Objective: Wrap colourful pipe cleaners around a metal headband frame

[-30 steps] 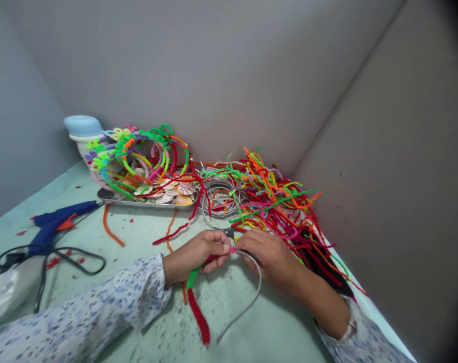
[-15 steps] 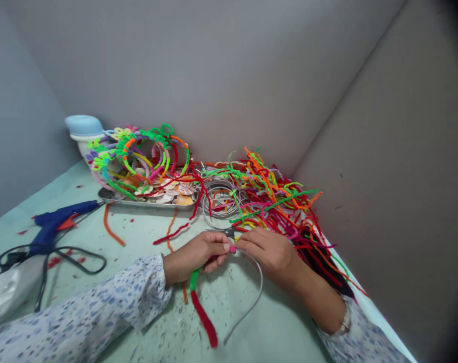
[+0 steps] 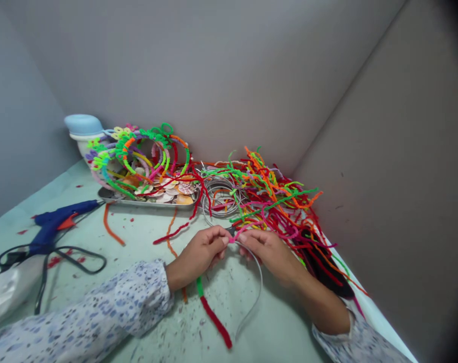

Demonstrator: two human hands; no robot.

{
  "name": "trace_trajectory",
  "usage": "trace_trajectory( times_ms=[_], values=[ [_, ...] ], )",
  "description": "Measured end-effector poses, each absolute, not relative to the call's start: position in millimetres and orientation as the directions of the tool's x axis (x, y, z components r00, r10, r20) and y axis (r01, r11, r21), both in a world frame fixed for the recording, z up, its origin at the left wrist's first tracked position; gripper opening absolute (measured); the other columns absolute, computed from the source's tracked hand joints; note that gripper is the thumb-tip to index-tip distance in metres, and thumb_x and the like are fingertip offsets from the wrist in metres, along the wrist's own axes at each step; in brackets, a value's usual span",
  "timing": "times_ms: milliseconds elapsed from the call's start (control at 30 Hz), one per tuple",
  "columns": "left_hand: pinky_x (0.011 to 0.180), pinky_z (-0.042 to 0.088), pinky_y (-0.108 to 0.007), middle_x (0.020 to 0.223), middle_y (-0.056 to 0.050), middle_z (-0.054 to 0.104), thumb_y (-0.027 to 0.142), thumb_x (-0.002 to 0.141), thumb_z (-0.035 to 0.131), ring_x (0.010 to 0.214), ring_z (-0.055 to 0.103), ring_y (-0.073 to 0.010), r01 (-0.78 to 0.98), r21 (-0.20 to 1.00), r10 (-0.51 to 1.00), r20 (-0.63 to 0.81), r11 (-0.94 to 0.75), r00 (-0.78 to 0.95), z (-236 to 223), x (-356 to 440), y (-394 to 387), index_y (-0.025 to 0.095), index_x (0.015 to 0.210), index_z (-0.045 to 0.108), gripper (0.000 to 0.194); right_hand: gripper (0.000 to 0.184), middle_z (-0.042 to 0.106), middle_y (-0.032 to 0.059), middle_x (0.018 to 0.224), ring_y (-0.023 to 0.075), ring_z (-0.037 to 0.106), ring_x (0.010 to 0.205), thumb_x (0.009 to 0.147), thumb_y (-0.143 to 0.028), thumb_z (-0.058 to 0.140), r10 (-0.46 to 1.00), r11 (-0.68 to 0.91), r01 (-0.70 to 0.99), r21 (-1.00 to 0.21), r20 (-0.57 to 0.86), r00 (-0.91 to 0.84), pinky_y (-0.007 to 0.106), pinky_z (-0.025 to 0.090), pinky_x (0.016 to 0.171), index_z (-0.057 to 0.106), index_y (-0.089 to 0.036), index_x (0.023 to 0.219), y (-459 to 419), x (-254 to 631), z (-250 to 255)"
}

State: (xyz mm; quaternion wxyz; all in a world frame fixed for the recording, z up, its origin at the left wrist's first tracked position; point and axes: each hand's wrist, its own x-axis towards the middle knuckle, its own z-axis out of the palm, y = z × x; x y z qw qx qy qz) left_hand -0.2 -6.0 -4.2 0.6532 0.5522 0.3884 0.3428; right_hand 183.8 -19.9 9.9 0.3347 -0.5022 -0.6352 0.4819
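Note:
My left hand (image 3: 204, 252) pinches a thin headband (image 3: 260, 285) near the middle of its curve. One end of the band is wrapped in red pipe cleaner (image 3: 216, 320), with a green stretch (image 3: 200, 287) above it that runs up under my left hand. The other end is bare, pale grey and curves down below my right hand (image 3: 272, 252). A pink pipe cleaner (image 3: 248, 229) circles the band between my hands, its loose length rising over my right fingers, which are closed on it. The fingertips partly hide the wrapped spot.
Behind my hands lie bare headbands (image 3: 221, 194) and a heap of coloured pipe cleaners (image 3: 277, 196). A metal tray (image 3: 156, 204) holds seashells, with decorated headbands (image 3: 149, 138) above it. A blue glue gun (image 3: 55, 222) with its cord lies left, beside a plastic bag (image 3: 11, 290).
The pink pipe cleaner's loose length now shows above my right fingers. Both ends of the headband have swung slightly right, and my right hand has turned at the wrist.

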Motion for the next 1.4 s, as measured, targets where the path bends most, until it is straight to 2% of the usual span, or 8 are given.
trace_trajectory(
  times_ms=[133,267,500,833,1233,1400],
  values=[
    [0.037,0.024,-0.016,0.053,0.007,0.044,0.034,0.082,0.055,0.039,0.033,-0.0050,0.011,0.985,0.861,-0.158,0.174,0.484,-2.9,-0.2,-8.3,0.016,0.086,0.054,0.018,0.022,0.058,-0.0003,0.066,0.0125,0.050,0.057,0.083,-0.036,0.055,0.975,-0.036,0.209,-0.977,-0.081,-0.207,0.025,0.039,0.055,0.064,-0.016,0.084,-21.9,178.0,4.0],
    [0.038,0.025,-0.016,0.053,0.008,0.040,0.035,0.083,0.054,0.042,0.033,-0.0056,0.015,0.987,0.851,-0.145,0.160,0.505,-5.3,-1.1,-9.0,0.016,0.087,0.055,0.019,0.020,0.054,-0.0028,0.061,0.0110,0.046,0.054,0.081,-0.035,0.058,0.986,-0.053,0.175,-0.983,-0.080,-0.150,0.024,0.037,0.053,0.062,-0.016,0.076,-23.4,172.9,2.9],
    [0.037,0.025,-0.016,0.053,0.007,0.039,0.036,0.085,0.054,0.041,0.032,-0.0054,0.066,0.994,0.854,-0.105,0.083,0.510,-6.4,-1.6,-9.6,0.015,0.088,0.058,0.022,0.018,0.049,-0.0045,0.058,0.0107,0.043,0.053,0.081,-0.033,0.057,0.995,0.013,0.227,-0.974,-0.010,-0.102,0.023,0.035,0.051,0.059,-0.017,0.072,-27.3,168.3,7.1],
    [0.036,0.024,-0.016,0.049,0.007,0.040,0.037,0.084,0.054,0.039,0.032,-0.0057,0.101,0.991,0.863,-0.129,0.091,0.489,-3.7,-1.6,-9.5,0.015,0.092,0.063,0.025,0.019,0.058,-0.0002,0.067,0.0138,0.051,0.061,0.082,-0.034,0.058,0.988,0.155,0.305,-0.940,0.147,-0.051,0.025,0.041,0.056,0.061,-0.018,0.073,-29.7,167.7,-2.8],
    [0.034,0.024,-0.017,0.049,0.007,0.040,0.039,0.085,0.052,0.038,0.033,-0.0069,0.132,0.988,0.867,-0.132,0.078,0.480,-4.9,-2.1,-9.4,0.017,0.099,0.064,0.029,0.013,0.065,0.0022,0.074,0.0170,0.059,0.073,0.083,-0.026,0.058,0.950,0.307,0.441,-0.843,0.297,-0.094,0.028,0.046,0.068,0.066,-0.019,0.075,-31.8,168.8,-2.5],
    [0.036,0.024,-0.017,0.050,0.006,0.040,0.040,0.084,0.053,0.039,0.033,-0.0066,0.131,0.988,0.874,-0.130,0.076,0.469,-7.3,-2.9,-7.6,0.017,0.094,0.064,0.028,0.011,0.067,0.0039,0.081,0.0184,0.061,0.080,0.083,-0.022,0.056,0.939,0.342,0.478,-0.809,0.319,-0.132,0.030,0.047,0.072,0.066,-0.019,0.079,-31.1,169.9,-3.2]
  ],
)
